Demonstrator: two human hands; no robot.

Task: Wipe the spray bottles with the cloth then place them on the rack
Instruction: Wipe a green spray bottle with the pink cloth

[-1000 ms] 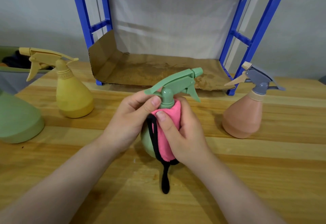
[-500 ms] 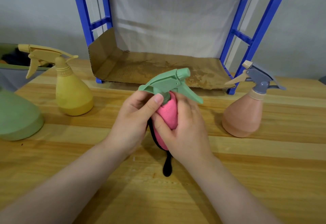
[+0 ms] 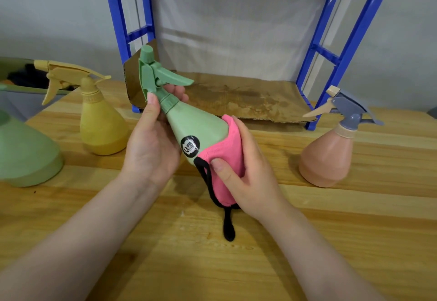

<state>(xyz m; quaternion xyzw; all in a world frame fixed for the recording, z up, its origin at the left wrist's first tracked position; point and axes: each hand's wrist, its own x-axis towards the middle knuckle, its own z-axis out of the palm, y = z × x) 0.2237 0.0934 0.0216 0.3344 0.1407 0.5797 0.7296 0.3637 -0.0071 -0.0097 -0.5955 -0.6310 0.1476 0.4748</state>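
Observation:
A green spray bottle is held tilted above the wooden table, its trigger head pointing up and to the left. My left hand grips it around the neck. My right hand presses a pink cloth with black trim against the bottle's base and lower side. A black loop of the cloth hangs down onto the table. A round black sticker shows on the bottle's side.
A yellow spray bottle stands at the left, a peach bottle with a grey trigger at the right. Part of another green bottle sits at the far left. The blue rack with its cardboard-lined shelf stands behind.
The green bottle has been lifted and tipped from upright to a slant, head swinging left. The cloth hand has slid from the neck down to the base.

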